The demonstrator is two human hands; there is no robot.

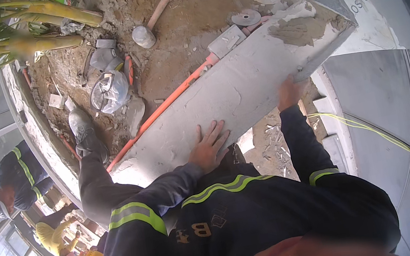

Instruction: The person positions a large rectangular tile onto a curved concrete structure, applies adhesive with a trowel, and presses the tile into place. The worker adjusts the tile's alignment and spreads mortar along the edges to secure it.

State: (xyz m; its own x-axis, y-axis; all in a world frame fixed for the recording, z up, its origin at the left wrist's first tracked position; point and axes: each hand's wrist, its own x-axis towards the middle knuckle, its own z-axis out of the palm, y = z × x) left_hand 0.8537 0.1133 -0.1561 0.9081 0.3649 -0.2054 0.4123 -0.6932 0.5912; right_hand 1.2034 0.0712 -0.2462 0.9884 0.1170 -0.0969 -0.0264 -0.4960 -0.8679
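Note:
A long grey slab [241, 86] with a smooth cement-like face lies slantwise in front of me. My left hand [209, 146] rests flat on its near left part, fingers spread, holding nothing. At the near edge, further right, my right hand [292, 92] grips the slab, with part of its fingers hidden past the edge. Wet-looking mortar [297, 29] is spread over the slab's far right end. An orange pipe [173, 100] follows the far side, meeting a grey box [226, 41]. Beside the box is a round disc [246, 17].
A mallet [144, 36] lies on the dirt beyond the slab. Left of it are a clear plastic bag [111, 92] and palm stems [53, 42]. My boot [84, 130] stands on the soil. Yellow cable [364, 127] crosses right. Co-workers [21, 174] are at far left.

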